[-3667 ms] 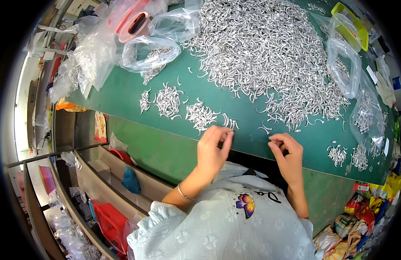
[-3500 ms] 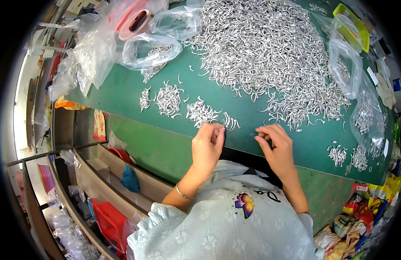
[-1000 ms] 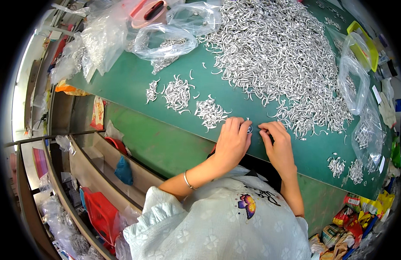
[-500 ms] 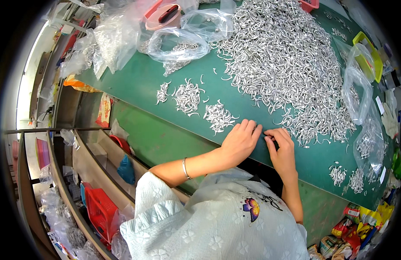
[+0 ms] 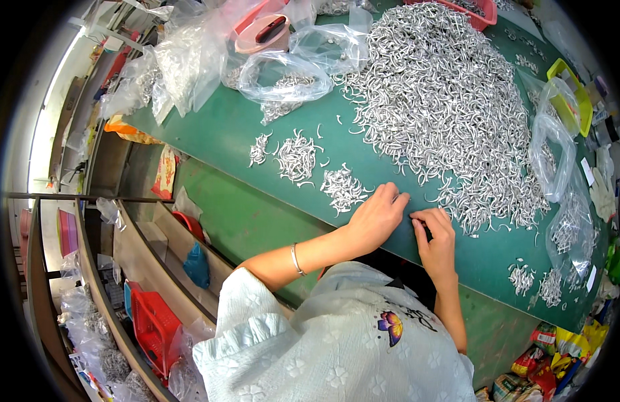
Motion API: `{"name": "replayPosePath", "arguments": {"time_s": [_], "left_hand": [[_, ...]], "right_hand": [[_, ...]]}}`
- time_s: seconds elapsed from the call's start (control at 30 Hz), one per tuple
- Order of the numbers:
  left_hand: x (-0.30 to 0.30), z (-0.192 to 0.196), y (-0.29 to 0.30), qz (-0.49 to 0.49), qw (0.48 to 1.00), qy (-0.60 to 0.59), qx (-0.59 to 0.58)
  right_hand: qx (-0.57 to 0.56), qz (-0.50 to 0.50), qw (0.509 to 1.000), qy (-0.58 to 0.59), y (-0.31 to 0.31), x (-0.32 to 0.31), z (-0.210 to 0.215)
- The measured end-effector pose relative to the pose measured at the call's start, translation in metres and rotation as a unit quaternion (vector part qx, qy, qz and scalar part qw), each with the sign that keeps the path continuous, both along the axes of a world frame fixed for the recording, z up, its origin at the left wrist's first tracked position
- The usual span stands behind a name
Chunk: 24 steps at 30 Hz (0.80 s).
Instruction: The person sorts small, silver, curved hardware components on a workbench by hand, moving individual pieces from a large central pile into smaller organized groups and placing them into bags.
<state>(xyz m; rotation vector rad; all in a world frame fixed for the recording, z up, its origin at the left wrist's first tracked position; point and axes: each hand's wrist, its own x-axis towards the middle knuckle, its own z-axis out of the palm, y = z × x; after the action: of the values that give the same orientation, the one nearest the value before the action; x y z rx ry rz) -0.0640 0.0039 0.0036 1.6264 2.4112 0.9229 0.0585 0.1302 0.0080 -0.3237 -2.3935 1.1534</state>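
Observation:
On the green tabletop [image 5: 223, 134], a large heap of small curved silver metal pieces [image 5: 451, 100] spreads in front of my hands. My left hand [image 5: 380, 216], with a silver bangle [image 5: 296, 260] on its wrist, is near the table's front edge, fingers bent and pressed together. A small gap separates it from my right hand [image 5: 436, 236], whose thumb and fingers curl inward in a pinch. Whatever either hand holds is hidden or too small to make out. Just left of my left hand lies a small pile of the same pieces [image 5: 343, 189].
Further left are two more small piles, one a larger cluster [image 5: 296, 157]. Two others, including a small pile [image 5: 522, 279], lie at the right. Clear plastic bags [image 5: 283, 77], a pink basket [image 5: 481, 17] and a yellow-green tray [image 5: 570, 94] surround the heap. A red basket [image 5: 154, 331] stands lower left.
The whole view has shifted slightly, with the table's contents lower in the picture. My hands stay close together at the table edge, their fingertips slightly further apart.

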Motion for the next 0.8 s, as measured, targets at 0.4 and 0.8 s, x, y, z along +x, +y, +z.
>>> {"name": "replayPosePath", "arguments": {"time_s": [0.4, 0.8], "left_hand": [[-0.103, 0.038, -0.037, 0.207, 0.976, 0.015, 0.070], [-0.075, 0.044, -0.041, 0.236, 0.962, 0.134, 0.024]], "right_hand": [[-0.012, -0.008, 1.000, 0.007, -0.001, 0.001, -0.001], [0.004, -0.008, 1.000, 0.013, 0.000, 0.001, -0.002]]}}
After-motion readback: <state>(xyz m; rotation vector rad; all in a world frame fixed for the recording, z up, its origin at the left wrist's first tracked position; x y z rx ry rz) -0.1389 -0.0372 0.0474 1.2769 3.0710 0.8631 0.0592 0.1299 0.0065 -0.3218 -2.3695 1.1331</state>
